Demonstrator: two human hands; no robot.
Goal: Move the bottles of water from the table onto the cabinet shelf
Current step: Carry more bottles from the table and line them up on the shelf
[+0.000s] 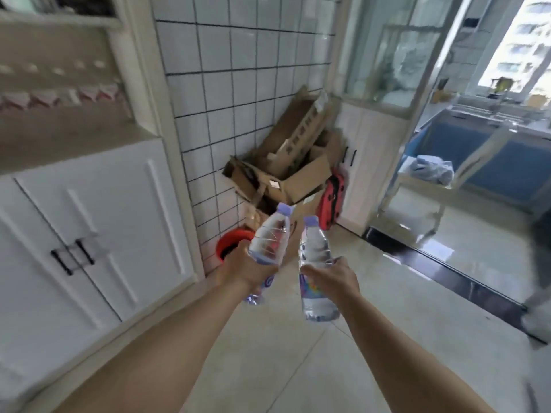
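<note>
Now, step in hand: carrying two water bottles toward the cabinet, judging by the task.
Left hand [241, 271]: fingers wrapped round the mid-body of the left bottle [269, 239], lilac cap tilted toward 1 o'clock.
Right hand [334, 278]: clamped on the labelled waist of the right bottle [316, 275], nearly upright.
Bottles: near each other at frame centre, apparently not touching.
Cabinet shelf [68, 141]: open recess at 10 o'clock, above the white doors [98, 222].
Doing it well: swing left, keep the bottles apart, set each down base-first.
Caution: motion blur hides the shelf contents.

2 clear water bottles [269, 238] [315, 254] — purple caps, tilted, held midair.
</note>
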